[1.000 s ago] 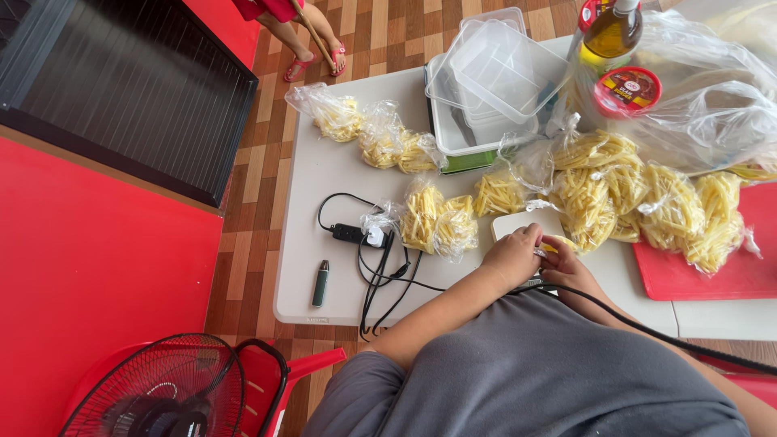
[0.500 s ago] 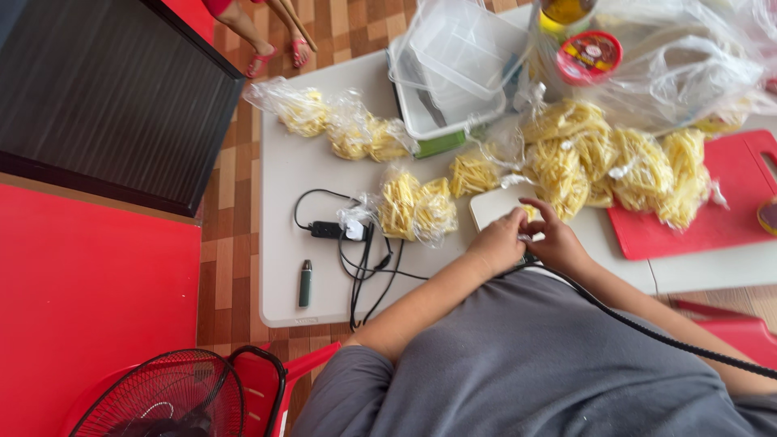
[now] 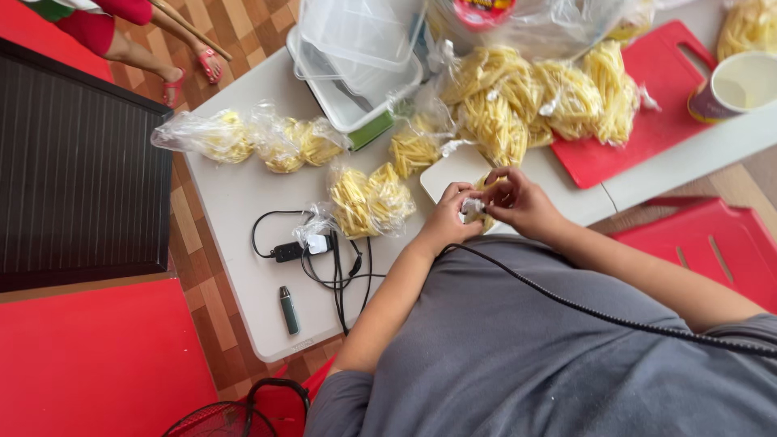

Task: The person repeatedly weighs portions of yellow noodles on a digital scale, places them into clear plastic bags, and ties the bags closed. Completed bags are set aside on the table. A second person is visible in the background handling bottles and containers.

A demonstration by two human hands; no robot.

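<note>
My left hand (image 3: 447, 217) and my right hand (image 3: 519, 200) meet over a small white scale or plate (image 3: 453, 172) at the table's near edge. Together they pinch the twisted neck of a small clear bag of yellow noodles (image 3: 477, 206), mostly hidden by the fingers. Just left lies a tied bag of noodles (image 3: 371, 199). A heap of bagged yellow noodles (image 3: 526, 101) is piled behind my hands, partly on a red cutting board (image 3: 639, 142).
The white table (image 3: 235, 210) holds more noodle bags (image 3: 251, 137), stacked clear containers (image 3: 356, 57), a paper cup (image 3: 732, 87), black cables with a charger (image 3: 312, 247) and a small dark device (image 3: 289, 309). Another person's feet (image 3: 190, 69) stand far left. Red chair (image 3: 712, 239) at right.
The view has shifted left and closer. Both hands stay together over the white plate, working the same small bag; the piles on the table have not moved.
</note>
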